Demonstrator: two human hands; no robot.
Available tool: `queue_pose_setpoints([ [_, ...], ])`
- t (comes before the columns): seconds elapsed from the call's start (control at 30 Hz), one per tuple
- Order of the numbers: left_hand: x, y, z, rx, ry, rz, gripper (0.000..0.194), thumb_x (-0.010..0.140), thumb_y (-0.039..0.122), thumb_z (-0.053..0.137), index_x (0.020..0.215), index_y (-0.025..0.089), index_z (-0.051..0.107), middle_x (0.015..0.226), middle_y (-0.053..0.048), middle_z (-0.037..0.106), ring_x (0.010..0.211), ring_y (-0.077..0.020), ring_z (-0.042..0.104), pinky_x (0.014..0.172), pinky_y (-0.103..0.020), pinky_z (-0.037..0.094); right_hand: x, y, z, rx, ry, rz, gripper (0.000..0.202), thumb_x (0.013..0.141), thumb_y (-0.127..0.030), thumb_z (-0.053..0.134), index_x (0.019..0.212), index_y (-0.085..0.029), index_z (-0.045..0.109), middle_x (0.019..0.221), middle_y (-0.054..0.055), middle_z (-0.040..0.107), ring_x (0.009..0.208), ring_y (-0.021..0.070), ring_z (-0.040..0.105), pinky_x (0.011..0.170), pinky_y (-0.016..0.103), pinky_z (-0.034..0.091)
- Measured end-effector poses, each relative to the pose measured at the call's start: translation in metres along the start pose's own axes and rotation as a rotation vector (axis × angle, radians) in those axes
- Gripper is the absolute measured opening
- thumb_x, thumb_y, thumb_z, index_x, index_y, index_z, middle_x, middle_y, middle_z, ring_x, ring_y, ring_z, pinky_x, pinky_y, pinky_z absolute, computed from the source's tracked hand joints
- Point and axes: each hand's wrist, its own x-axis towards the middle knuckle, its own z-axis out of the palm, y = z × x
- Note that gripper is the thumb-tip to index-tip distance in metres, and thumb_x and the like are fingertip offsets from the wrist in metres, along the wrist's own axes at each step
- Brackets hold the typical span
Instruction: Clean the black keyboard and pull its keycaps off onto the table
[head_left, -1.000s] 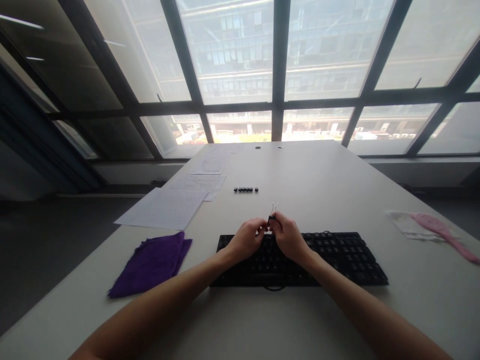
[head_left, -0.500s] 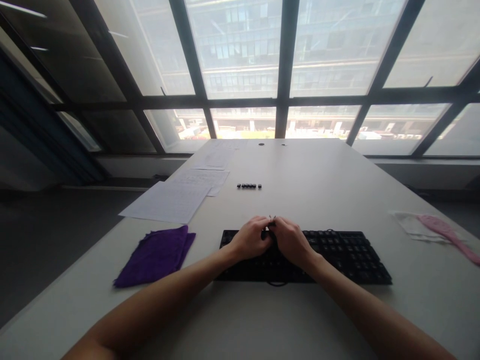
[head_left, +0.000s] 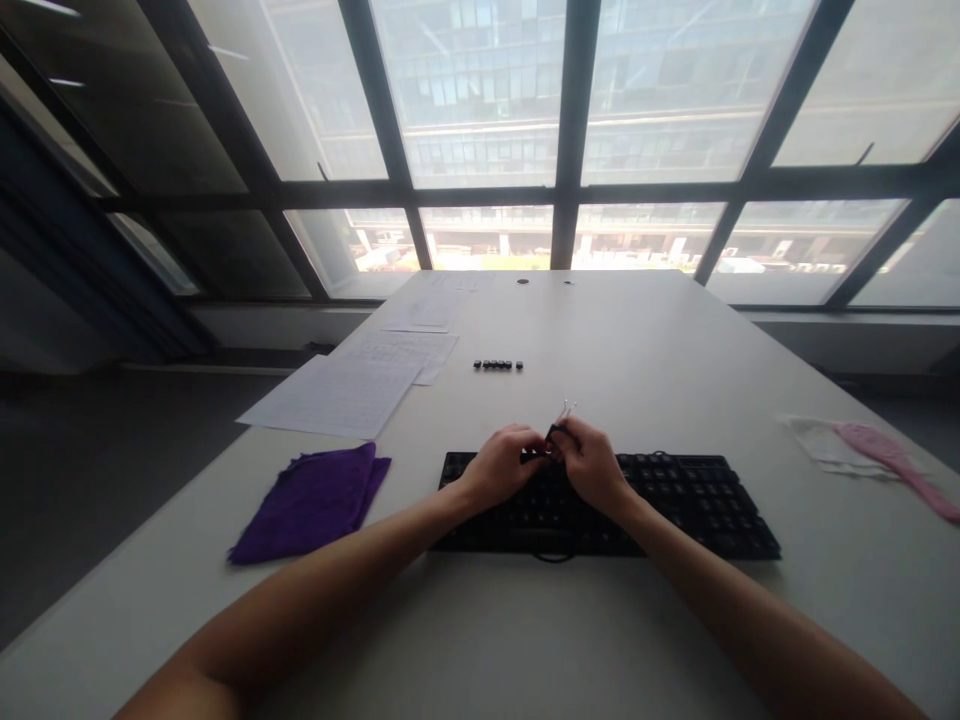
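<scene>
A black keyboard (head_left: 690, 500) lies across the table in front of me, its middle partly covered by my hands. Above it, my right hand (head_left: 596, 470) is closed around a keycap puller (head_left: 556, 432), a small black-handled tool with thin wire prongs pointing up and away. My left hand (head_left: 504, 467) is closed beside it, fingertips meeting the right hand's fingers near the tool. Whatever lies between the left fingertips is too small and dark to name. Several black keycaps (head_left: 498, 365) stand in a short row beyond the keyboard, one at each end set slightly apart.
A folded purple cloth (head_left: 307, 505) lies left of the keyboard. Sheets of paper (head_left: 337, 395) cover part of the table's left side. Toward the right edge are a pink object (head_left: 885, 450) and white cloth-like material (head_left: 814, 445). Large windows stand behind the table.
The right hand has shifted slightly right, tilting the puller so its wire prongs now show more clearly. The left hand stays close to it. The view has dipped slightly.
</scene>
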Motion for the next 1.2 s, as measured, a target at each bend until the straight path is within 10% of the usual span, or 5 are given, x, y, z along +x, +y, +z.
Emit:
queue_pose_setpoints([
  [0.7, -0.0027, 0.0021, 0.0015, -0.056, 0.199, 0.055, 0.036, 0.080, 0.006, 0.070, 0.112, 0.023, 0.063, 0.099, -0.002, 0.071, 0.094, -0.0176, 0.066, 0.090, -0.034, 0.052, -0.0009, -0.0014, 0.0014, -0.041, 0.129, -0.063, 0.018, 0.097, -0.028, 0.046, 0.086, -0.021, 0.058, 0.077, 0.003, 0.067, 0.072, 0.0184, 0.063, 0.069, 0.030, 0.046],
  [1.2, -0.0068, 0.0053, 0.0018, 0.213, 0.137, 0.213, 0.033, 0.092, 0.008, 0.054, 0.119, 0.026, 0.062, 0.120, -0.007, 0.058, 0.108, -0.0207, 0.055, 0.092, -0.037, 0.053, 0.0036, -0.0001, -0.0007, 0.074, 0.135, 0.035, 0.023, 0.099, -0.038, 0.045, 0.085, -0.022, 0.053, 0.068, 0.001, 0.065, 0.062, 0.0164, 0.063, 0.062, 0.027, 0.046],
])
